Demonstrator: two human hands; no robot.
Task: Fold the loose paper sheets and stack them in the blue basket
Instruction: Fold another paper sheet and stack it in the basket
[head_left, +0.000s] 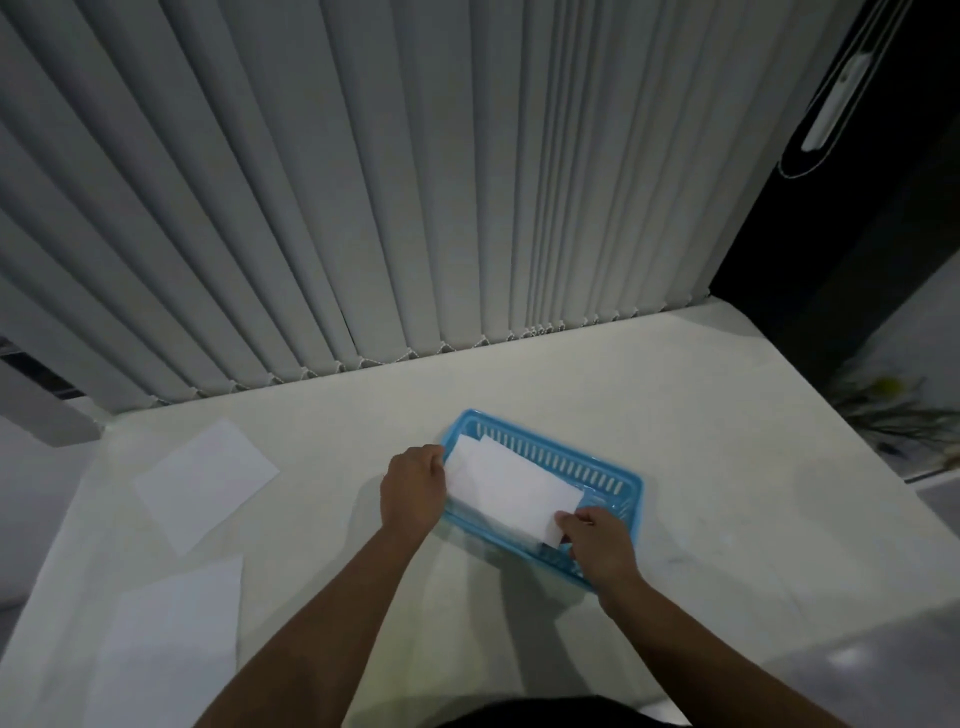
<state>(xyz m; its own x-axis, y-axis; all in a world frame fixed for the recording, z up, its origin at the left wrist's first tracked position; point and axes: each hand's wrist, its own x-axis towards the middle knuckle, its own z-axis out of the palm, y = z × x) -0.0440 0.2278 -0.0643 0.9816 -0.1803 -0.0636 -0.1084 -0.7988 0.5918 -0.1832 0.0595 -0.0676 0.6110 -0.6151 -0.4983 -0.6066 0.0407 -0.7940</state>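
A blue slotted basket (597, 470) lies on the white table, right of centre. A folded white sheet (511, 486) rests across it, over another folded sheet whose corner shows at the basket's left end. My left hand (413, 486) grips the folded sheet's left edge at the basket's left rim. My right hand (597, 545) pinches its near right corner over the basket's front wall. Two loose flat sheets lie on the left of the table: one farther back (205, 483), one near the front edge (171, 639).
The white table (727, 441) ends at grey vertical blinds (363, 208) along its far edge. A dark panel (857, 234) stands at the back right. A plant (888, 410) sits beyond the table's right edge.
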